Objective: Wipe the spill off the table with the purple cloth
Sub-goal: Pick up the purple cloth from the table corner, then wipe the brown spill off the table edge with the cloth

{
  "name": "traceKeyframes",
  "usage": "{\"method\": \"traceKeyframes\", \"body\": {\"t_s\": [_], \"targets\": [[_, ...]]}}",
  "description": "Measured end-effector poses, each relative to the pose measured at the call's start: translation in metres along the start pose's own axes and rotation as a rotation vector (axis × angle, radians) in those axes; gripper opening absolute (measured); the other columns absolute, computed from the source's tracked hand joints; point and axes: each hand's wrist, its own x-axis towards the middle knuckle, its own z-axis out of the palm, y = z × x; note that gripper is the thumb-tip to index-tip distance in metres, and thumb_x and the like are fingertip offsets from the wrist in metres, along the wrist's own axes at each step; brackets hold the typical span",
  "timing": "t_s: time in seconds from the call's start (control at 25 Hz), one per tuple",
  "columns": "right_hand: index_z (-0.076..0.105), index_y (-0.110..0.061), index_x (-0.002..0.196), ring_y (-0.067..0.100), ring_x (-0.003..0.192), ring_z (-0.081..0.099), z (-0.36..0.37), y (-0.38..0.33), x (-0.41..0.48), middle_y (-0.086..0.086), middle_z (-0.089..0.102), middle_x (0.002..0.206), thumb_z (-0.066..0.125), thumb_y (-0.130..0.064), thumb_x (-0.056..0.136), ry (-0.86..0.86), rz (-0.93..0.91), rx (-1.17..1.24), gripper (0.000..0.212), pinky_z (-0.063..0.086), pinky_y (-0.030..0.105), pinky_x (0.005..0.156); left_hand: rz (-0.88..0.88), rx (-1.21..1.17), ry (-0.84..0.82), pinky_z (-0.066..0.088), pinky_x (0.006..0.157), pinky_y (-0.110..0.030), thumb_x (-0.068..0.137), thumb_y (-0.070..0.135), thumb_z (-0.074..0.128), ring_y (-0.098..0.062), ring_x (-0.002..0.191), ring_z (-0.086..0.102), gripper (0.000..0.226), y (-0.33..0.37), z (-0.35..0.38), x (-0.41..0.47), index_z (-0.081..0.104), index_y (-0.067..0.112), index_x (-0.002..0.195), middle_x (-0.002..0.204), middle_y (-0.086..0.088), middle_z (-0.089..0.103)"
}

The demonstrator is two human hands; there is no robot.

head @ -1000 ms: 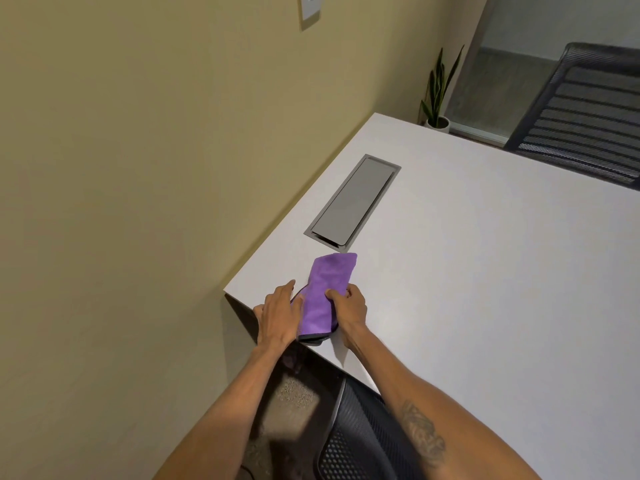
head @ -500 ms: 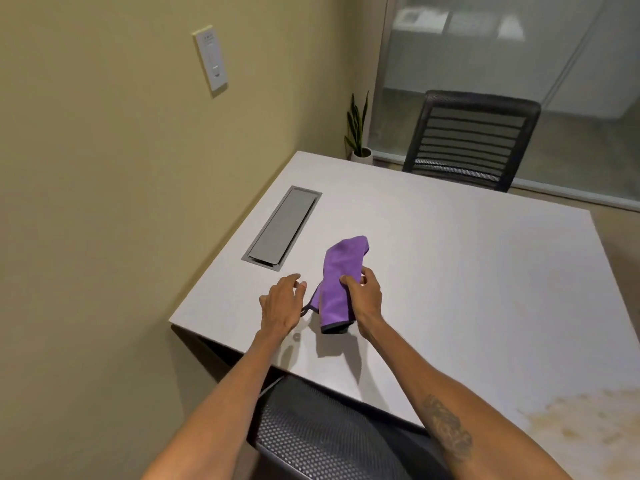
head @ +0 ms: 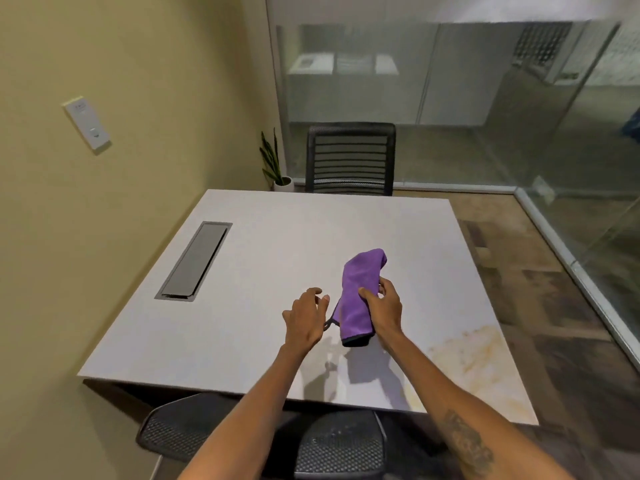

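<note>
My right hand (head: 384, 310) grips the purple cloth (head: 358, 292) and holds it folded above the white table (head: 277, 258), its dark-edged lower end hanging down. Just left of the cloth hovers my left hand (head: 306, 318), fingers spread and empty, close to the cloth's edge without holding it. A yellowish-brown spill (head: 474, 355) spreads over the table's near right corner, to the right of my right forearm.
A grey cable hatch (head: 195, 259) is set into the table's left side near the wall. A black mesh chair (head: 349, 159) stands at the far edge, another (head: 311, 441) under the near edge. A small potted plant (head: 277, 168) sits in the corner by glass partitions.
My right hand lifted the cloth off the table's near left corner and carried it rightward. My left hand let go of it. The view swung right, revealing the spill.
</note>
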Motion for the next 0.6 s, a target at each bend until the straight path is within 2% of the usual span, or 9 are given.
{"method": "traceKeyframes", "body": {"t_s": [0.12,0.2,0.28,0.36,0.44,0.52,0.6], "targets": [[0.054,-0.022,0.129,0.021,0.104,0.063,-0.078,0.012,-0.010,-0.004,0.061,0.121,0.070,-0.022,0.092,-0.021,-0.068,-0.001,0.039,0.056,0.031,0.082,0.074,-0.120,-0.101,0.028,0.103,-0.042,0.099,0.049,0.050,-0.018,0.120,0.059,0.050,0.047,0.043,-0.014,0.046,0.024,0.142,0.126,0.008,0.063],[0.052,-0.025,0.126,0.016,0.102,0.064,-0.125,0.020,-0.019,-0.006,0.061,0.120,0.070,-0.018,0.092,-0.045,-0.098,0.036,0.039,0.055,0.020,0.074,0.127,-0.208,-0.186,0.035,0.110,-0.047,0.087,0.060,0.062,-0.015,0.123,0.055,0.073,0.074,0.069,-0.022,0.041,0.026,0.147,0.131,0.008,0.061],[0.051,-0.024,0.127,0.015,0.104,0.065,-0.171,0.029,-0.028,-0.008,0.061,0.121,0.070,-0.015,0.092,-0.051,-0.102,0.087,0.041,0.057,0.019,0.071,0.204,-0.214,-0.244,0.040,0.111,-0.049,0.076,0.066,0.070,-0.011,0.125,0.053,0.086,0.100,0.096,-0.031,0.040,0.030,0.148,0.132,0.012,0.060],[0.050,-0.022,0.128,0.019,0.108,0.066,-0.212,0.040,-0.034,-0.006,0.061,0.124,0.070,-0.011,0.091,-0.047,-0.092,0.140,0.043,0.058,0.023,0.075,0.296,-0.181,-0.258,0.041,0.110,-0.047,0.074,0.065,0.074,-0.007,0.125,0.055,0.079,0.124,0.118,-0.041,0.047,0.035,0.142,0.129,0.018,0.062],[0.050,-0.018,0.127,0.022,0.110,0.065,-0.251,0.048,-0.041,-0.001,0.062,0.124,0.070,-0.006,0.090,-0.024,-0.086,0.172,0.043,0.057,0.025,0.078,0.414,-0.123,-0.260,0.040,0.109,-0.047,0.076,0.061,0.076,-0.004,0.122,0.055,0.062,0.151,0.139,-0.053,0.056,0.039,0.130,0.127,0.021,0.063],[0.053,-0.018,0.123,0.022,0.108,0.066,-0.283,0.055,-0.045,0.002,0.063,0.122,0.070,-0.002,0.089,0.004,-0.075,0.197,0.041,0.057,0.024,0.076,0.540,-0.004,-0.280,0.037,0.106,-0.046,0.080,0.060,0.072,-0.009,0.125,0.052,0.056,0.174,0.159,-0.065,0.057,0.039,0.130,0.132,0.018,0.060],[0.054,-0.021,0.117,0.020,0.104,0.066,-0.311,0.060,-0.050,0.005,0.065,0.120,0.071,0.000,0.087,0.020,-0.065,0.207,0.040,0.057,0.021,0.072,0.640,0.133,-0.297,0.035,0.101,-0.044,0.082,0.066,0.063,-0.016,0.128,0.048,0.061,0.196,0.180,-0.076,0.055,0.036,0.135,0.138,0.012,0.056]]}}
